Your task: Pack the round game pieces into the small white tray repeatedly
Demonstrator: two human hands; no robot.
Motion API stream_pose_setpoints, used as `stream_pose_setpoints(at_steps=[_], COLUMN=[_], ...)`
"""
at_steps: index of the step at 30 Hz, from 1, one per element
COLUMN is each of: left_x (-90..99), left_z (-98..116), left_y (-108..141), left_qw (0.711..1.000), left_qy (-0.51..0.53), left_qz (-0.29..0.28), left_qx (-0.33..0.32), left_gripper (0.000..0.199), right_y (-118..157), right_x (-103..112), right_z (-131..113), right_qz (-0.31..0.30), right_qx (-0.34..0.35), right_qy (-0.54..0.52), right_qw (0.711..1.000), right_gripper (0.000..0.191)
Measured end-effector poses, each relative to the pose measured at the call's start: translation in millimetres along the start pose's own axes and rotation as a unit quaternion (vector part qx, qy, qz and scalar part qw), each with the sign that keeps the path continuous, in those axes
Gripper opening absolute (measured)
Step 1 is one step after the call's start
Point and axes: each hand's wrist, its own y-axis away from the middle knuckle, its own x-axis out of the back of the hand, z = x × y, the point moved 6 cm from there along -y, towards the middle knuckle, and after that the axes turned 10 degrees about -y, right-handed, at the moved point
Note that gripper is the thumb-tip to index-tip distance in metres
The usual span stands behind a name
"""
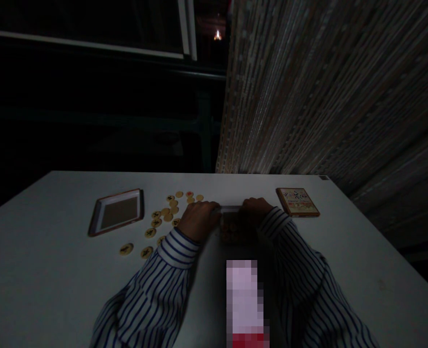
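Note:
Between my hands is a small open box (231, 208), dark inside, with several round pieces (231, 232) in its near part. My left hand (198, 220) is closed at the box's left side, its fingers bent over the far corner. At the right side, my right hand (253, 212) is curled around the edge, with most of its fingers in shadow. Several round wooden Chinese chess pieces (156, 222) lie scattered on the white table to the left of my left hand, some showing dark characters and one a red one.
A shallow rectangular lid (96, 212) lies hollow side up at the left of the table (72, 280). At the right lies a flat box cover (299, 202) with printed characters. A string curtain (289, 87) hangs behind the table. The light is dim.

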Motion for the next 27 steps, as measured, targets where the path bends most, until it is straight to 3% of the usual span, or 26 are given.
stream_pose_setpoints(at_steps=[4, 11, 16, 21, 27], left_x=[1.5, 5.2, 10.0, 22.8, 45.6], left_z=[-1, -4, -4, -9, -32], left_y=[0, 0, 0, 1, 9], left_qw=[1.000, 1.000, 1.000, 0.998, 0.991], left_qy=[-0.004, 0.007, 0.009, 0.015, 0.041], left_qz=[0.004, 0.014, 0.021, 0.058, 0.104], left_qx=[-0.003, -0.002, 0.001, 0.009, 0.070], left_gripper=[0.031, 0.032, 0.031, 0.030, 0.033], right_y=[6, 26, 30, 34, 41], right_x=[9, 37, 45, 55, 64], right_z=[4, 11, 7, 1, -6], right_qz=[0.026, 0.134, 0.162, 0.220, 0.279], right_qx=[-0.005, -0.013, -0.002, 0.016, 0.048], right_qy=[-0.018, -0.029, -0.026, -0.038, -0.052], right_qw=[0.999, 0.990, 0.986, 0.975, 0.958], right_gripper=[0.030, 0.022, 0.023, 0.023, 0.024])
